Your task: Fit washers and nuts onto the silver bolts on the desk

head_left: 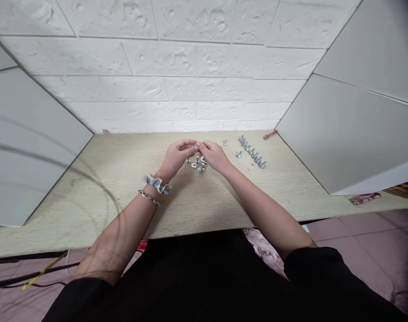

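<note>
My left hand (178, 156) and my right hand (215, 156) meet above the wooden tabletop, fingertips pinched together. Whatever small piece they hold is mostly covered by the fingers, and I cannot make it out. Just below them lie a few loose metal bolts (201, 168) and a flat washer (194, 165), some partly hidden by the hands. To the right, several bolts fitted with washers (252, 152) stand head down in a slanting row. One more bolt with a washer (239, 154) stands left of that row, and a smaller bolt (225, 142) sits farther back.
A white brick-pattern wall (180, 89) closes off the back. Grey-white panels stand at the left (36, 143) and right (351, 129). Red cylinders lie by the right panel, one at the back (270, 135), one near the front edge (365, 198).
</note>
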{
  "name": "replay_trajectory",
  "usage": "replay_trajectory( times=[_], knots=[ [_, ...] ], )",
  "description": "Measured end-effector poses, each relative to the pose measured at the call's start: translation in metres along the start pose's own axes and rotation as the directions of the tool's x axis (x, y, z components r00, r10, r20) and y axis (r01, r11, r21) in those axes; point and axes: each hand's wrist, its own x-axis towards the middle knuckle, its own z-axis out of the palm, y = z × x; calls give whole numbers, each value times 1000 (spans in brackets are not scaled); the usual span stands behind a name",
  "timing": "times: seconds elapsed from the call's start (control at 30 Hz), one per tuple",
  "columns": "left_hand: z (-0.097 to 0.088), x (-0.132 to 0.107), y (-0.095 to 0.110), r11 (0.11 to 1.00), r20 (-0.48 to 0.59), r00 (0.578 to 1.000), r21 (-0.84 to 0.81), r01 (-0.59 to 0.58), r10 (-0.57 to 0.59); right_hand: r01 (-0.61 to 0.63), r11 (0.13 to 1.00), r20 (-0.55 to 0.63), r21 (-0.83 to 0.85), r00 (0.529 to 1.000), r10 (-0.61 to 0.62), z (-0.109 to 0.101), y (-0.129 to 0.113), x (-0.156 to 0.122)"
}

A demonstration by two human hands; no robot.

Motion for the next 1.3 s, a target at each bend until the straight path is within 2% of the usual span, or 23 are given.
replay_trajectory(
  times=[0.3,0.57,0.73,0.97,1.2,1.3],
  knots=[
    [1,-1,5,987,2,995,-130,98,-99,127,990,-34,66,992,-125,-1,-2,-1],
    [-2,-1,6,967,37,994,-231,108,-102,292,955,-9,53,957,-291,1,2,3],
    [-2,-1,6,971,55,992,-208,120,-111,268,963,-21,31,963,-267,-1,2,2],
    [-3,-2,6,976,91,988,-169,138,-124,278,956,-61,99,960,-273,-2,2,4],
    [-1,-3,6,981,157,986,-169,90,-63,237,948,-47,210,971,-233,-2,3,6],
    [0,-3,6,989,175,984,-133,62,-38,202,957,-47,209,979,-197,-2,2,5]
  ],
)
